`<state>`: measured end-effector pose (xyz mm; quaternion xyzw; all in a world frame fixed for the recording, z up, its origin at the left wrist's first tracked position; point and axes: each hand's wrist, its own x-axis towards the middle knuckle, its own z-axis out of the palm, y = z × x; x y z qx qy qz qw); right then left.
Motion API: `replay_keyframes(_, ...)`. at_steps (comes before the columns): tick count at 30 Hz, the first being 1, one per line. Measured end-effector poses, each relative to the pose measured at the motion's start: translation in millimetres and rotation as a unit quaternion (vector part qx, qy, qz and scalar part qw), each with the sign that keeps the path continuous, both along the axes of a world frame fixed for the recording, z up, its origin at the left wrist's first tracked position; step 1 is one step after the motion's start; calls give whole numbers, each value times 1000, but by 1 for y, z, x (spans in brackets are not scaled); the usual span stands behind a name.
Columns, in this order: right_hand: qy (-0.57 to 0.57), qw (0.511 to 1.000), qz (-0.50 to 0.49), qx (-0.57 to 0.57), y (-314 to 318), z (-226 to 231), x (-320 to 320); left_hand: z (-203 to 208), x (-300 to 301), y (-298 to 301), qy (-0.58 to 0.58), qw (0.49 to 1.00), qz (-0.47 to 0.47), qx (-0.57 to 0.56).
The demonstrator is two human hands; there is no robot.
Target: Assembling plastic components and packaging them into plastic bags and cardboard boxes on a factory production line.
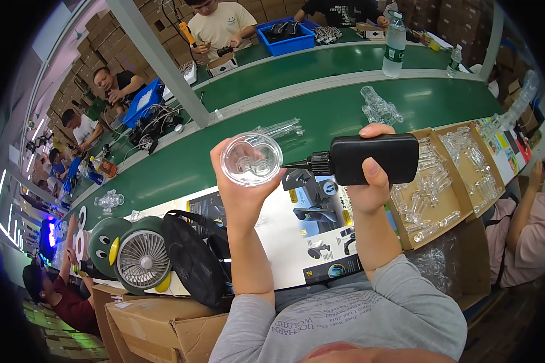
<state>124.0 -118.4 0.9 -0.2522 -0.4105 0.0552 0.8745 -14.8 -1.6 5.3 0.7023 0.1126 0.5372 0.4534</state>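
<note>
My left hand (243, 209) is closed around a clear, round cup-shaped part (251, 158), its wide opening facing up at me. In my right hand (374, 192) is a black squeeze bottle (375, 158), lying sideways with fingers behind and thumb in front. The bottle's thin black nozzle (303, 163) points left, its tip at the right rim of the clear part. I cannot tell whether the tip touches. Behind my hands, a clear tube-like piece (281, 128) and another clear molded piece (378, 107) lie on the green table (327, 124).
Cardboard trays (466, 213) with several clear tubes stand at right. At left are a green bird-shaped fan (144, 260) and a black bag (191, 260), beside printed cardboard (272, 257). A cardboard box (163, 327) sits below. Across the table are a water bottle (394, 48), a blue bin (289, 42) and co-workers.
</note>
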Motion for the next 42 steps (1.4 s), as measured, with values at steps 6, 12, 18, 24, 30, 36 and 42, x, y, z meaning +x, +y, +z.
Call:
replay_keyframes(6, 9, 1000, -2, 4, 0, 1, 3, 0, 1, -2, 1, 1000, 29, 9)
replay_keyframes(12, 23, 1000, 21, 5, -2, 7, 1, 2, -2, -2, -10, 999, 19, 41)
replay_keyframes(18, 59, 997, 54, -14, -1, 11, -3, 5, -5, 1, 37, 999, -1, 39)
replay_keyframes(24, 84, 991, 100, -5, 0, 14, -7, -1, 0, -4, 36, 998, 39, 43)
replay_keyframes(30, 112, 983, 143, 11, 0, 14, -7, -1, 2, -3, 17, 990, 99, 97)
replay_keyframes(36, 120, 982, 143, -5, 0, 15, -5, 3, -1, -1, 22, 985, 104, 138)
replay_keyframes(42, 121, 985, 119, -20, -1, 15, -5, 7, -2, -5, 28, 994, 46, 93)
